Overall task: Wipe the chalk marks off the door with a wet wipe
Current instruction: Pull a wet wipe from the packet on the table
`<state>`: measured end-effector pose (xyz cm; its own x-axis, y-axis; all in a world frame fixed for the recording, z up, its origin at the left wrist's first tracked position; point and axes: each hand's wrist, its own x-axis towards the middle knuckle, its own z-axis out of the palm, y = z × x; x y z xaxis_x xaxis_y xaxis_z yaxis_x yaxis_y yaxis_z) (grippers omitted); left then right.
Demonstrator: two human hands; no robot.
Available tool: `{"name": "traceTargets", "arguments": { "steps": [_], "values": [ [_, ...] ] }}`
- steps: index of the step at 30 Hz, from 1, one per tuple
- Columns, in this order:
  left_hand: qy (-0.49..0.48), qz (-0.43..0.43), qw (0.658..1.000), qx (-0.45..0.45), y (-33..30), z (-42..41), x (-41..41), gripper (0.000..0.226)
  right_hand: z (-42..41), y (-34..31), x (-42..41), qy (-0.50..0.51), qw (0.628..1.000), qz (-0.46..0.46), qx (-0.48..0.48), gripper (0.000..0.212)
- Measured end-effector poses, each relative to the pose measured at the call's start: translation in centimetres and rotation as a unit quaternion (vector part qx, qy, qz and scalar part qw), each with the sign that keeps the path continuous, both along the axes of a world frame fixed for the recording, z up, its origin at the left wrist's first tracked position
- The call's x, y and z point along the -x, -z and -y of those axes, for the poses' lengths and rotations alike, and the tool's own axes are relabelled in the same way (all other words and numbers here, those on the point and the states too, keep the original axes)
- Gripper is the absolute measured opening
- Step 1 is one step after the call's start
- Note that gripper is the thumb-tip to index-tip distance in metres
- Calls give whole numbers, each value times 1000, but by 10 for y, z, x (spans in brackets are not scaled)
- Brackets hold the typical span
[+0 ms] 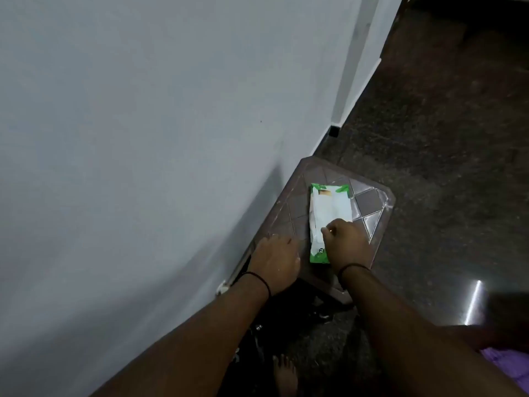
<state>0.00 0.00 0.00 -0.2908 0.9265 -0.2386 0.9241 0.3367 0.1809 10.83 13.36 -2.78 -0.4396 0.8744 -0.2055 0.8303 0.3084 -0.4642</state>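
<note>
A green and white wet wipe pack (329, 210) lies flat on a brown plastic stool (369, 202) beside the wall. My right hand (347, 242) is over the near half of the pack, fingertips curled and pinching at its top face. My left hand (276, 260) rests on the stool's left edge next to the pack, fingers spread flat. Whether a wipe is between my right fingers cannot be made out. No chalk marks show on the pale surface (143, 124) to the left.
The pale wall fills the left of the view, with a white door frame (363, 53) farther along. Dark speckled floor (443, 153) lies to the right. My bare foot (284, 373) is below the stool. Purple cloth (506, 365) shows at bottom right.
</note>
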Motion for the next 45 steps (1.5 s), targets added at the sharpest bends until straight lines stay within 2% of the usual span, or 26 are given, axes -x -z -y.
{"name": "traceTargets", "arguments": {
  "steps": [3,7,11,18,25,30,33,35,39,42,45],
  "values": [
    [-8,-3,1000,-22,14,-2,3,25,-4,14,16,32,999,-12,5,27],
    [-23,-1,1000,-18,27,0,11,19,-6,24,28,48,999,19,-6,33],
    [-33,-3,999,-20,36,3,20,17,-12,30,31,32,997,62,-22,29],
    [-44,4,999,-27,42,8,19,17,-18,34,34,24,997,70,-28,25],
    [-54,16,998,-19,33,3,18,19,-20,37,24,109,993,-28,43,21],
    [-105,82,990,-44,25,-11,15,23,-18,34,20,162,973,-150,68,15],
    [-169,162,969,-83,19,-23,11,21,-15,23,16,245,931,-265,48,11],
    [-207,209,951,-96,11,-35,7,20,-17,14,13,266,911,-312,45,7],
    [-290,307,897,-133,-11,-62,6,21,-24,-7,17,216,903,-361,85,8],
    [-319,403,841,-171,-27,-80,4,25,-24,-19,19,169,890,-394,155,5],
    [-332,453,805,-191,-34,-88,2,24,-23,-28,18,158,872,-411,215,7]
  ]
}}
